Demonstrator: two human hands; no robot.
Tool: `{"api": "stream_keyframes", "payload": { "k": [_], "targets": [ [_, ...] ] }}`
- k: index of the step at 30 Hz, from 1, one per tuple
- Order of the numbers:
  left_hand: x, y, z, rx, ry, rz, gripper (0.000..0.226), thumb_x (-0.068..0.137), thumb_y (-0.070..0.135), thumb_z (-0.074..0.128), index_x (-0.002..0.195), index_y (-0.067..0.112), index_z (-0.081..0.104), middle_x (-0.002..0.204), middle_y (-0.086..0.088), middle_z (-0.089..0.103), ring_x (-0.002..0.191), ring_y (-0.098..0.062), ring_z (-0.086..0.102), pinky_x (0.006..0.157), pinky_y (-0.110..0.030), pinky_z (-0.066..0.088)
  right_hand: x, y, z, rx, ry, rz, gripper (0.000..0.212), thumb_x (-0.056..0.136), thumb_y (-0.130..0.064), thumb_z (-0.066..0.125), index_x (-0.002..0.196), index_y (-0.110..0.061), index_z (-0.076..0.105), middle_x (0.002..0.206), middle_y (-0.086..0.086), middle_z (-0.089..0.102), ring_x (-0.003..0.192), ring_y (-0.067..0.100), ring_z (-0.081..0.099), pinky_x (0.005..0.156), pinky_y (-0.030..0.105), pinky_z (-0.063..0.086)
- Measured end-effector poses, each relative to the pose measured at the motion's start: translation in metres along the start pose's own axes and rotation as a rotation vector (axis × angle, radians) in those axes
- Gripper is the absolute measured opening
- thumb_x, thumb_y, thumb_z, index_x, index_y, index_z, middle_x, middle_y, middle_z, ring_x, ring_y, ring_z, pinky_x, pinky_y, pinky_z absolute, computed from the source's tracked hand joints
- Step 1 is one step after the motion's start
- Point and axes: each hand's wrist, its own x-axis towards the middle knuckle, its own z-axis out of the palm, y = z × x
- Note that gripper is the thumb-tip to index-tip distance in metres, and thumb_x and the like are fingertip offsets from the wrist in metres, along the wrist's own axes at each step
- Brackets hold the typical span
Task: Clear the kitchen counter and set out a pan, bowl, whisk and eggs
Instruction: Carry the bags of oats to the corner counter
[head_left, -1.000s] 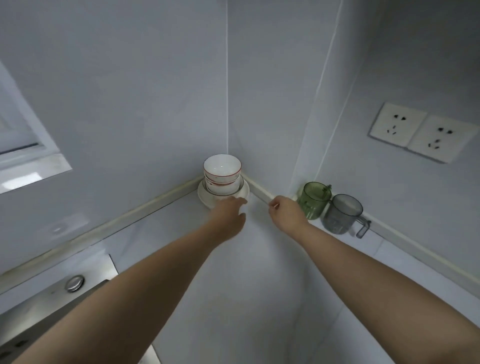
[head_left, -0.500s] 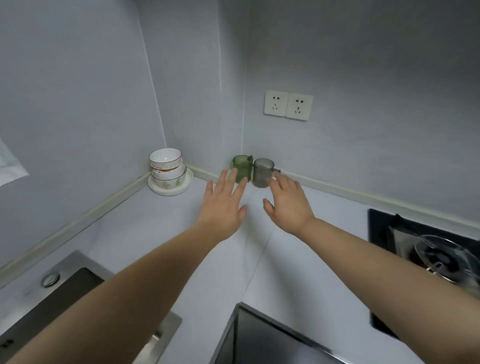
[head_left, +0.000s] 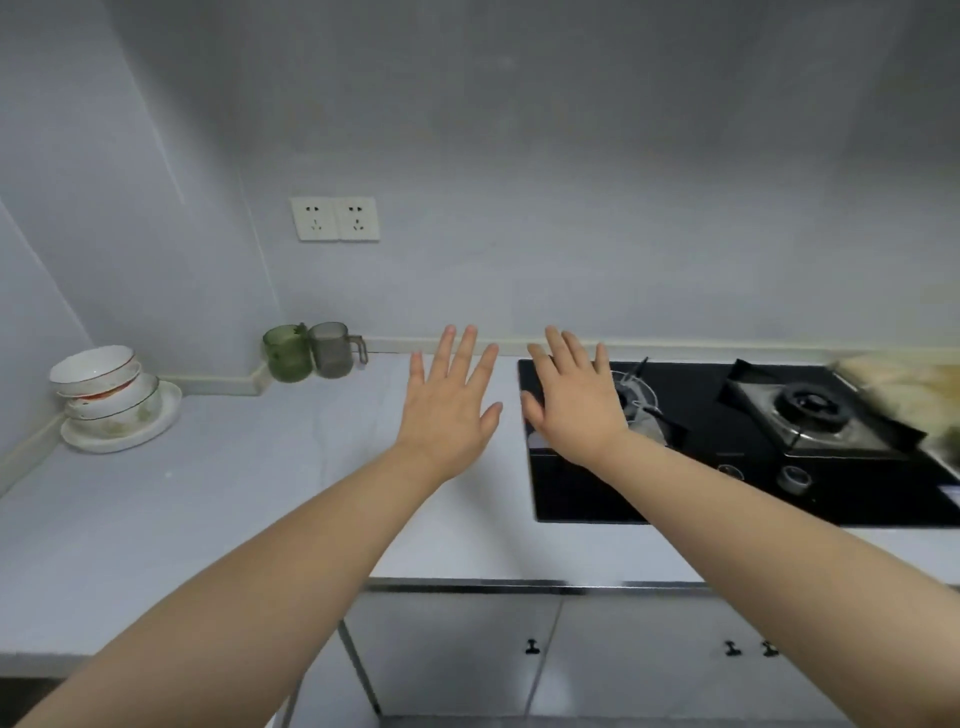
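Left hand and right hand hover spread and empty above the pale counter, while the leaning stack of white ceramic bowls in its left corner could slide apart if grabbed carelessly.

Pale grey walls met in a corner at the left, with a white double socket mounted above a light table. A black gas hob sat inset at the right, with grey cabinet doors below.

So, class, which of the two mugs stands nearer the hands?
The grey mug, right of the green mug, on the side toward the left hand.
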Motion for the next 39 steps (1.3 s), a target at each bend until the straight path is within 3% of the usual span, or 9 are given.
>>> {"api": "stream_keyframes", "payload": {
  "k": [6,11,17,21,29,39],
  "targets": [
    [0.026,0.092,-0.003,-0.057,0.035,0.161,0.064,0.098,0.047,0.027,0.152,0.023,0.003,0.16,-0.005,-0.009,0.146,-0.025,-0.014,0.115,-0.052,-0.001,-0.046,0.091,-0.014,-0.024,0.01,0.164,0.061,0.097,-0.044,0.034,0.149,-0.015,0.02,0.159,0.01,0.01,0.147,0.026,0.005,0.116,0.052,0.003],
    [0.06,0.194,0.0,-0.061,0.051,0.296,0.064,0.098,0.047,0.028,0.152,0.023,0.003,0.16,-0.005,-0.006,0.147,-0.026,-0.011,0.115,-0.053,0.002,-0.09,0.192,-0.025,-0.022,0.024,0.325,0.061,0.096,-0.044,0.038,0.148,-0.015,0.025,0.157,0.01,0.017,0.146,0.027,0.011,0.115,0.054,0.007],
    [0.089,0.314,0.001,-0.153,0.029,0.344,0.066,0.098,0.047,0.03,0.152,0.021,0.004,0.16,-0.006,-0.005,0.147,-0.026,-0.01,0.116,-0.054,0.004,-0.145,0.299,-0.032,-0.037,0.011,0.426,0.06,0.095,-0.042,0.04,0.146,-0.012,0.031,0.156,0.011,0.022,0.145,0.027,0.015,0.114,0.054,0.01],
    [0.107,0.407,0.006,-0.213,0.015,0.416,0.065,0.098,0.047,0.031,0.152,0.022,0.004,0.16,-0.005,-0.005,0.147,-0.024,-0.011,0.116,-0.053,0.001,-0.186,0.384,-0.036,-0.062,-0.001,0.522,0.063,0.091,-0.047,0.03,0.143,-0.011,0.034,0.153,0.013,0.027,0.143,0.028,0.022,0.112,0.056,0.016],
    [0.13,0.559,0.027,-0.293,-0.042,0.501,0.065,0.098,0.046,0.032,0.152,0.021,0.007,0.16,-0.004,-0.004,0.147,-0.024,-0.009,0.117,-0.054,0.006,-0.264,0.509,-0.037,-0.081,-0.051,0.672,0.061,0.096,-0.043,0.039,0.147,-0.014,0.025,0.157,0.009,0.018,0.145,0.025,0.014,0.115,0.052,0.008],
    [0.178,0.659,0.057,-0.345,-0.087,0.612,0.066,0.099,0.044,0.032,0.152,0.02,0.003,0.16,-0.004,-0.007,0.147,-0.023,-0.009,0.116,-0.052,0.006,-0.287,0.607,-0.013,-0.04,-0.101,0.808,0.06,0.097,-0.042,0.037,0.148,-0.014,0.024,0.158,0.008,0.016,0.145,0.024,0.013,0.116,0.05,0.008]
  ]
}}
